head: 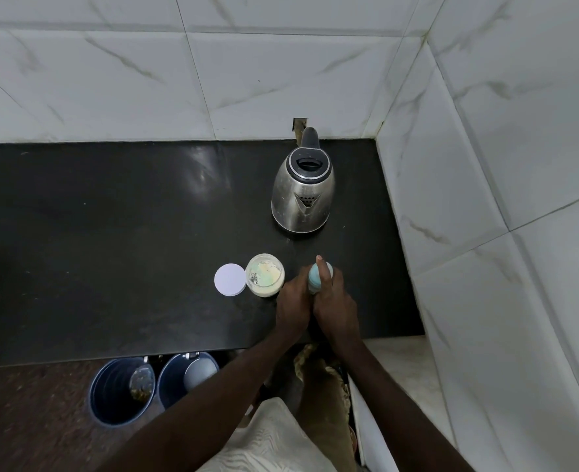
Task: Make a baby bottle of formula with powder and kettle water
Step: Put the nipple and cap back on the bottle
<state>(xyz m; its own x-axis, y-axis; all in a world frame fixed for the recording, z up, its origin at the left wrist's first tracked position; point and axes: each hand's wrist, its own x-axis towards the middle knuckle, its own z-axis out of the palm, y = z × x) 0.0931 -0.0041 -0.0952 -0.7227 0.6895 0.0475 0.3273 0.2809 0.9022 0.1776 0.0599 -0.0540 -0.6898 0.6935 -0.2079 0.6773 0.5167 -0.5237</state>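
Observation:
A baby bottle with a pale blue cap (315, 274) stands on the black counter (111, 233) near its front edge. My left hand (293, 303) wraps round the bottle's body from the left. My right hand (335, 301) grips it from the right, index finger lying over the cap. The bottle's body is mostly hidden by both hands. Just left of them stands an open jar of pale powder (265, 274), with its white round lid (230, 279) flat on the counter beside it. A steel electric kettle (302, 190) with a black lid stands further back.
White tiled walls close the counter at the back and right (485, 165). Below the front edge stand two dark blue buckets (121, 390), (186, 376). The counter's left half holds nothing in view.

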